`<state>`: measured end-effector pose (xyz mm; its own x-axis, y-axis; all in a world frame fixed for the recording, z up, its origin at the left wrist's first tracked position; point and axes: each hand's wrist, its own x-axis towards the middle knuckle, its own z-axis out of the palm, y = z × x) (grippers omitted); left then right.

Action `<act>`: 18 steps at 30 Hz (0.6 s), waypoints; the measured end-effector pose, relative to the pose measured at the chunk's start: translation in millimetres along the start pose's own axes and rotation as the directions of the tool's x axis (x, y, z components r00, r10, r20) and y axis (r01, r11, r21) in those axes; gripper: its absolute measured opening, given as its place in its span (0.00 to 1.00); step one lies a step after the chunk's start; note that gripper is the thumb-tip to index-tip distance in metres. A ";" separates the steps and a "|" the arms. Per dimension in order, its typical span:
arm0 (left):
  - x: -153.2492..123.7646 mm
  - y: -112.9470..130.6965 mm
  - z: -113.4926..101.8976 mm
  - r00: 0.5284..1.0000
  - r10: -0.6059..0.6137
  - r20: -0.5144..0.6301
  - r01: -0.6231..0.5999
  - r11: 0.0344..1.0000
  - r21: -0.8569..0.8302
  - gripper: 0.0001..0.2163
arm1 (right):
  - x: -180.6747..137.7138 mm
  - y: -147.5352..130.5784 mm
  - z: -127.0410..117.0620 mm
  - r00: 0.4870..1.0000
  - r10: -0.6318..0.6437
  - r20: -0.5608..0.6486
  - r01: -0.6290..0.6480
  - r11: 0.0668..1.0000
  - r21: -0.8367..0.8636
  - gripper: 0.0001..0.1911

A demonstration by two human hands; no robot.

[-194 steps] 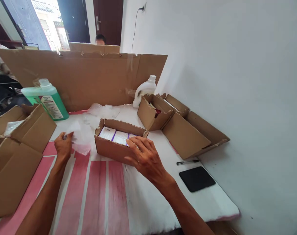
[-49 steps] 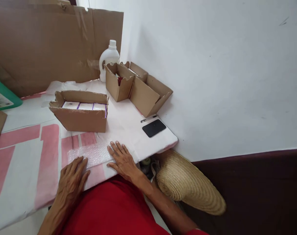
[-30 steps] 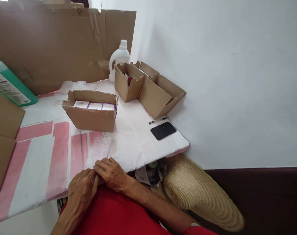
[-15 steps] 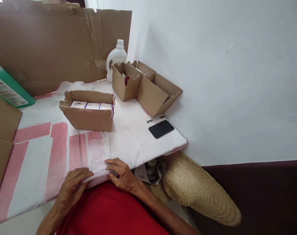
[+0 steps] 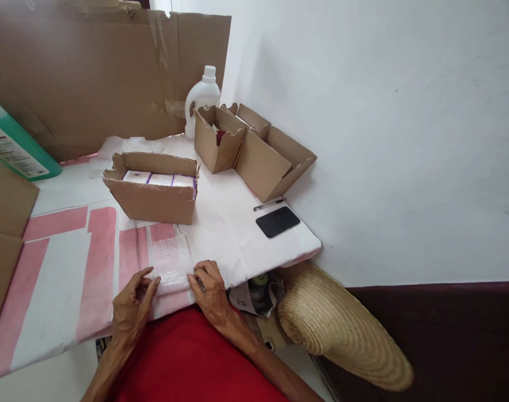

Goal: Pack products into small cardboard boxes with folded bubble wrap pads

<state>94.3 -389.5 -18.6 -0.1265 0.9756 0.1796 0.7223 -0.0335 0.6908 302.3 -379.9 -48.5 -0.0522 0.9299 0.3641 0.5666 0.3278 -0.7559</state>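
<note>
A small sheet of clear bubble wrap (image 5: 170, 254) lies flat on the table near its front edge, its near part folded or rolled into a thicker strip. At the left end of that strip, my left hand (image 5: 132, 304) closes with thumb and forefinger on the wrap. My right hand (image 5: 210, 290) has curled fingers and grips the right end. I cannot make out whether anything lies inside the fold. Beyond the wrap stands an open cardboard box (image 5: 153, 204) holding several white packs (image 5: 160, 179) with purple edges.
A black phone (image 5: 278, 221) and a pen (image 5: 268, 205) lie to the right. Open cardboard boxes (image 5: 260, 167) and a white jug (image 5: 204, 92) stand behind. A green liquid bottle (image 5: 23, 151) leans at left. A straw hat (image 5: 342, 329) sits below the table's right side.
Both hands have moved slightly away from my body, and the near end of the bubble wrap is now turned over into a strip. The left fingers are more curled.
</note>
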 end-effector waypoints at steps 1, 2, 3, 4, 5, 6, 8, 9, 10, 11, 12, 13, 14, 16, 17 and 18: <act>-0.8 3.0 -0.2 0.996 0.056 -0.066 -0.054 0.998 0.031 0.20 | 0.4 0.1 0.6 1.000 0.006 -0.004 -0.006 1.000 -0.003 0.10; -2.0 5.6 -0.5 0.981 0.141 -0.130 -0.131 0.988 0.078 0.20 | 0.7 0.3 1.0 1.000 0.006 -0.007 -0.007 1.000 -0.005 0.09; -3.4 7.7 -0.7 0.954 0.248 -0.169 -0.227 0.964 0.137 0.20 | 1.0 0.4 1.3 1.000 0.004 -0.008 -0.004 1.000 -0.007 0.08; -4.8 9.1 -0.5 0.914 0.370 -0.165 -0.336 0.921 0.199 0.20 | 1.2 0.5 1.6 1.000 0.001 -0.010 -0.001 1.000 -0.010 0.07; -6.1 9.9 0.2 0.869 0.480 -0.116 -0.442 0.861 0.251 0.20 | 1.3 0.5 1.9 1.000 0.001 -0.011 -0.001 1.000 -0.014 0.07; -7.1 10.0 1.4 0.824 0.566 -0.038 -0.534 0.796 0.284 0.19 | 1.4 0.2 2.4 1.000 0.003 -0.013 -0.003 1.000 -0.018 0.07; -8.0 8.2 5.0 0.757 0.646 0.103 -0.641 0.703 0.308 0.15 | 1.2 -0.7 3.0 1.000 0.015 -0.013 -0.015 1.000 -0.027 0.07; -7.9 6.7 6.9 0.746 0.650 0.142 -0.657 0.686 0.312 0.14 | 0.9 -1.3 2.9 1.000 0.024 -0.016 -0.025 0.999 -0.026 0.07; -7.6 4.9 8.7 0.747 0.646 0.159 -0.658 0.684 0.315 0.14 | 0.5 -1.8 2.2 0.999 0.029 -0.028 -0.030 0.999 -0.020 0.07; -7.0 3.1 10.2 0.752 0.639 0.164 -0.653 0.689 0.314 0.14 | 0.0 -2.1 0.8 0.999 0.028 -0.039 -0.028 1.000 -0.006 0.06; -6.3 1.3 11.3 0.755 0.634 0.168 -0.651 0.693 0.309 0.14 | -0.4 -2.0 -1.6 0.999 0.012 -0.042 -0.011 1.000 0.010 0.07; -5.5 -0.3 11.9 0.756 0.630 0.176 -0.651 0.697 0.301 0.15 | -0.7 -1.4 -4.7 0.999 -0.021 -0.027 0.022 1.000 0.023 0.11; -4.4 -1.7 12.2 0.756 0.628 0.184 -0.652 0.700 0.291 0.15 | -0.7 -0.2 -8.4 0.998 -0.068 0.011 0.068 0.997 0.025 0.18; -1.6 -3.8 11.8 0.753 0.629 0.192 -0.657 0.705 0.267 0.16 | 1.0 3.7 -16.3 0.978 -0.167 0.129 0.168 0.986 0.000 0.29; 0.1 -4.4 11.1 0.750 0.634 0.188 -0.661 0.707 0.252 0.16 | 2.8 6.1 -19.9 0.963 -0.197 0.183 0.204 0.979 -0.019 0.30; 1.9 -4.8 10.1 0.747 0.640 0.181 -0.665 0.710 0.231 0.16 | 5.3 8.5 -22.9 0.951 -0.214 0.223 0.227 0.973 -0.035 0.28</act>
<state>97.4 -385.3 -28.6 0.4912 0.7462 0.4493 0.7541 -0.6224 0.2094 325.7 -376.0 -40.6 -0.3543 0.8514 0.3868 0.5685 0.5245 -0.6338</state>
